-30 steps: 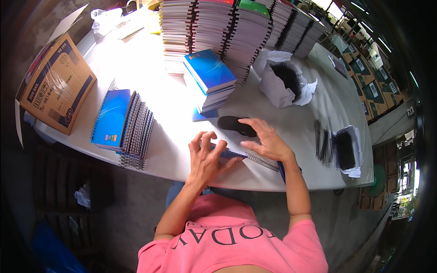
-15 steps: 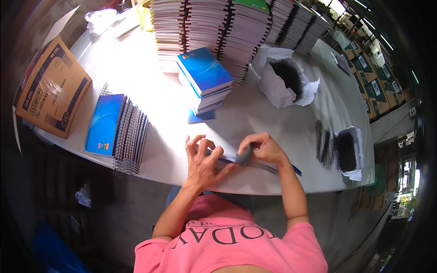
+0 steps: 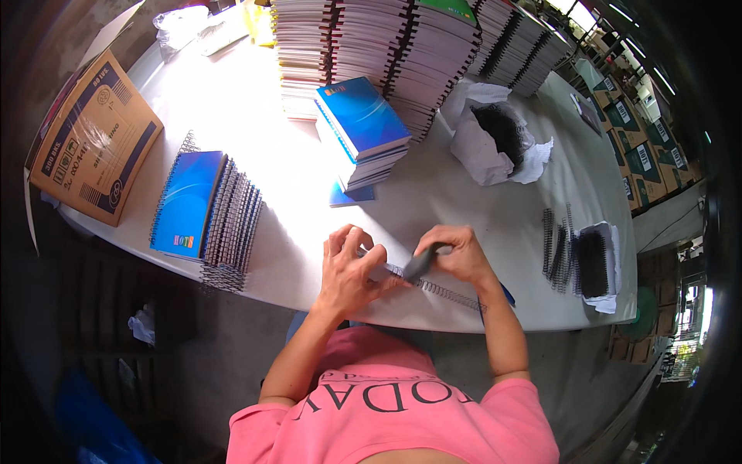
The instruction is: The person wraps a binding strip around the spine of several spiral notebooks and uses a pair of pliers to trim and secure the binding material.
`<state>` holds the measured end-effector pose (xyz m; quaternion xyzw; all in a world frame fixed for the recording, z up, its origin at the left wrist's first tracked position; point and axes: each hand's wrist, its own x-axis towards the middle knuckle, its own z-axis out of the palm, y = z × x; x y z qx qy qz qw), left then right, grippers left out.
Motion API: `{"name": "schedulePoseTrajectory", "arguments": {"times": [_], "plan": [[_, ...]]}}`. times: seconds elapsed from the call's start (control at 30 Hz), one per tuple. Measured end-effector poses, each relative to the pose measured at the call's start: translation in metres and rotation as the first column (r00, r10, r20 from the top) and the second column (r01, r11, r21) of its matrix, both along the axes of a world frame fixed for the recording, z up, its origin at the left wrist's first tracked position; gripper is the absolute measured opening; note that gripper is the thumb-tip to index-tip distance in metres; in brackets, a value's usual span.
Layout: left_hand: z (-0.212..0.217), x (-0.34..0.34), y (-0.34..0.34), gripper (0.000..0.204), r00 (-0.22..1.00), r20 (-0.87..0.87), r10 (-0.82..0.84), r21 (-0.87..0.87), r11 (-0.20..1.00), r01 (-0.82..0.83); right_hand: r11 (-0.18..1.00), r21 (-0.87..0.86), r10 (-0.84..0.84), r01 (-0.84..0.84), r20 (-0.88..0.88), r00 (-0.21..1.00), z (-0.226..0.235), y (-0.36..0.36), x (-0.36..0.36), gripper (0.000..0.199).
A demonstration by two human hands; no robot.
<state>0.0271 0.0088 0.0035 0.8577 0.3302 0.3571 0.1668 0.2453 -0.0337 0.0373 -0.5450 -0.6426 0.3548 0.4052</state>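
At the far left a cardboard box [image 3: 91, 143] overhangs the edge of the white bench [image 3: 232, 100]. Next to it lies a fanned row of blue-covered spiral notebooks [image 3: 202, 209], their wire coils facing the near edge.

At the near edge the left hand [image 3: 349, 267] lies mostly flat, fingers loosely spread, pressing down on the notebook being bound [image 3: 386, 272], which is largely hidden beneath both hands. The right hand [image 3: 457, 254] is closed around a dark tool [image 3: 421, 263] held against the wire spiral [image 3: 448, 292] along the book's near edge.

The book looks light and floppy, best steadied by a flat palm near the spine. The thin coil would likely bend or snag, so it wants a light grip at its ends.

Further right lie loose black wire coils [image 3: 558, 247].
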Motion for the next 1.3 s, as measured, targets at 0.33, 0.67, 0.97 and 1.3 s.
{"name": "schedulePoseTrajectory", "arguments": {"times": [0.33, 0.67, 0.97, 1.3], "plan": [[0.001, -0.002, 0.014, 0.05, 0.986, 0.166, 0.023, -0.01, 1.0, -0.022, 0.986, 0.147, -0.082, 0.078, 0.019, 0.996, 0.004, 0.015, -0.004, 0.026], [-0.029, 0.007, 0.025, 0.088, 0.882, 0.47, 0.034, -0.296, 0.948, 0.121, 0.99, 0.137, 0.046, -0.029, -0.117, 0.992, 0.014, 0.019, -0.028, 0.024], [-0.03, 0.004, 0.024, 0.094, 0.897, 0.442, 0.025, -0.342, 0.929, 0.143, 0.991, 0.085, -0.106, 0.101, 0.054, 0.993, 0.009, 0.037, -0.044, 0.024], [-0.018, -0.002, 0.014, 0.042, 0.713, 0.663, 0.229, -0.642, 0.663, 0.384, 0.939, 0.105, -0.343, 0.326, 0.321, 0.883, 0.007, 0.007, 0.003, 0.041]]}}
